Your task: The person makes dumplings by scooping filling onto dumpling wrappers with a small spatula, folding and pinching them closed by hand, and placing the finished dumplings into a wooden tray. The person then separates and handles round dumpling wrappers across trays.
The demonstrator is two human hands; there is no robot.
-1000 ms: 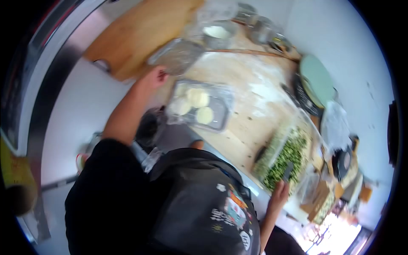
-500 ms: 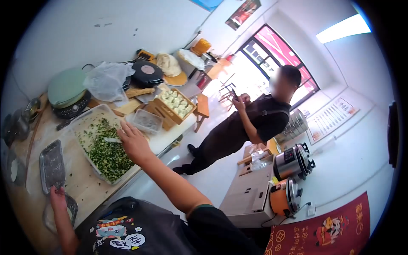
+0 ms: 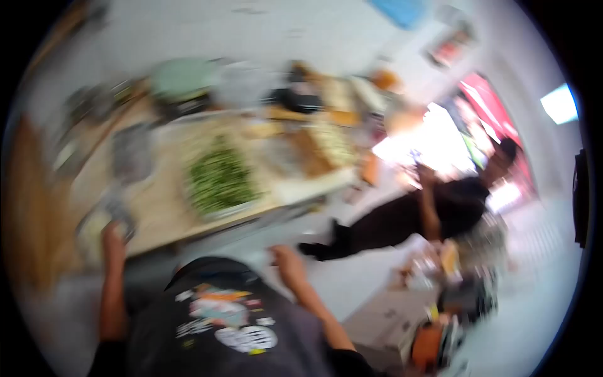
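Note:
The picture is smeared by motion. My left hand (image 3: 113,237) is at the near rim of a round see-through bowl (image 3: 94,220) with something pale in it; whether its fingers grip the rim is blurred. Away from the table, above the floor beside my apron, my right hand (image 3: 287,261) looks drawn in, but its fingers are too smeared to read. A clear tub of chopped green filling (image 3: 221,176) stands on the wooden table, nearer my right side. Beyond the bowl lies a dark, clear-walled tray (image 3: 133,152).
Along the wall stand a green round appliance (image 3: 182,78) and a black one (image 3: 300,95). A wooden box of pale dumplings (image 3: 331,144) is at the table's right end. A co-worker (image 3: 408,210) stands to the right, before a counter with an orange cooker (image 3: 427,345).
My right hand has left the filling tub and come back toward my body. My left hand has gone from the dark tray to the bowl. The view has swung left.

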